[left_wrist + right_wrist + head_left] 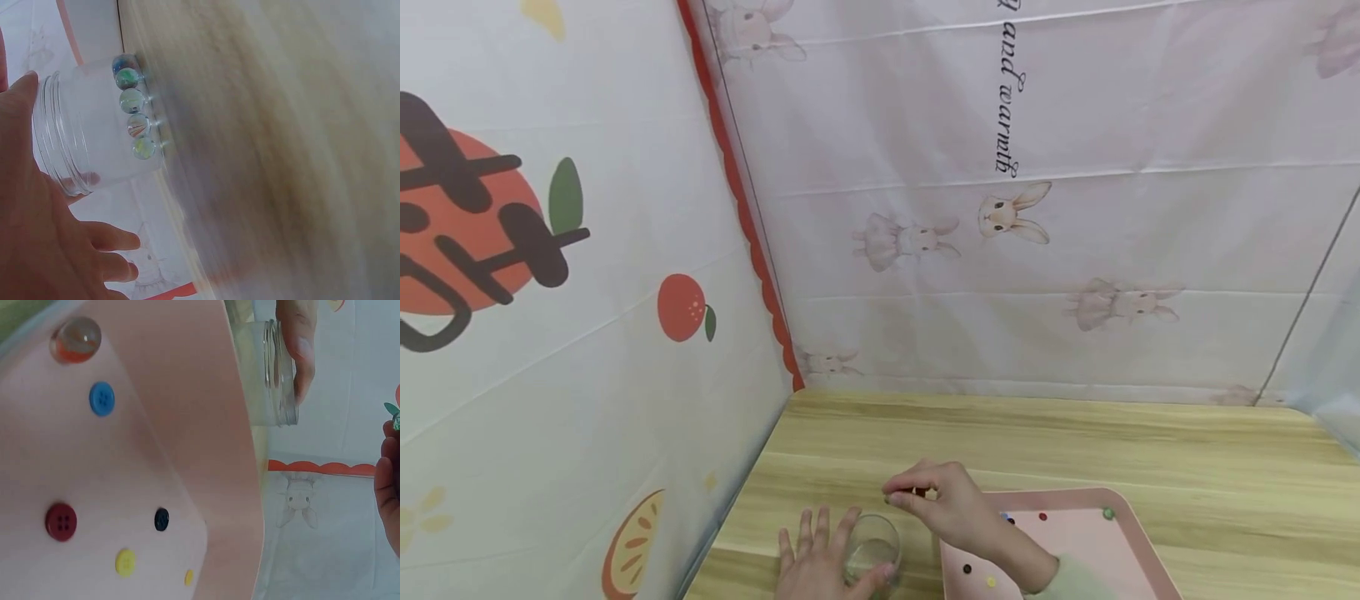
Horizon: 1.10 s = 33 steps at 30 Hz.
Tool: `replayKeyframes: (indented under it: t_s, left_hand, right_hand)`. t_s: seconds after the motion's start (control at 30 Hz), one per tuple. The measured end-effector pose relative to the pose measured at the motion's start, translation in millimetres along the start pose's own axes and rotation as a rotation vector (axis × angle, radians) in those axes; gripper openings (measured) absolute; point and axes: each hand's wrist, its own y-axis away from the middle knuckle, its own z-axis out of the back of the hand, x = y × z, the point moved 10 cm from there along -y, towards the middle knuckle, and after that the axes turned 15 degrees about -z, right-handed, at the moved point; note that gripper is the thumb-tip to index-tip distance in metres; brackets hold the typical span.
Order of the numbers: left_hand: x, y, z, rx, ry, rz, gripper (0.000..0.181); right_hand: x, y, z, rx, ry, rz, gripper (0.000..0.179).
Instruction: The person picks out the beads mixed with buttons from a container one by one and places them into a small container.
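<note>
A clear jar [874, 550] stands on the wooden table, its mouth upward. My left hand [822, 560] holds it near the rim between thumb and forefinger, the other fingers spread out. In the left wrist view several glass marbles [132, 100] lie on the jar's bottom. My right hand [951, 504] is just beyond the jar, apart from it. Its fingertips pinch a small greenish glass marble [396, 421], mostly cut off by the right wrist view's edge. Beneath the right forearm is a pink tray [1138, 533].
Inside the tray lie a blue button [102, 399], a dark red button [61, 522], a black button [162, 519], yellow buttons [125, 562] and an orange-tinted marble [76, 340]. A green marble [1108, 513] sits in its far corner. Printed curtains [925, 342] border the table [850, 425].
</note>
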Motion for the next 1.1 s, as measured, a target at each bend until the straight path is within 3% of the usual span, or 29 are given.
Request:
replayKeyframes:
  t_s: [0.43,0.73,1.0,1.1]
  left_hand:
    - [-2.6,-0.5,1.0,0.003,-0.007,-0.011,0.091]
    - [-1.9,-0.3,-0.1,0.002,-0.012,-0.01,0.091]
    - [0.9,-1.4,-4.6,0.034,0.022,0.003,0.093]
    - [0.9,-1.6,-4.0,0.023,0.01,0.003,0.093]
  right_hand:
    - [-12.3,-1.6,-15.0,0.026,-0.016,-0.044,0.019]
    - [-26.5,-3.9,-31.8,0.11,-0.037,-0.093,0.02]
    - [-39.9,-3.6,-43.2,0.118,-0.013,-0.136,0.018]
    - [-39.9,-2.2,-45.5,0.116,0.0,-0.118,0.019]
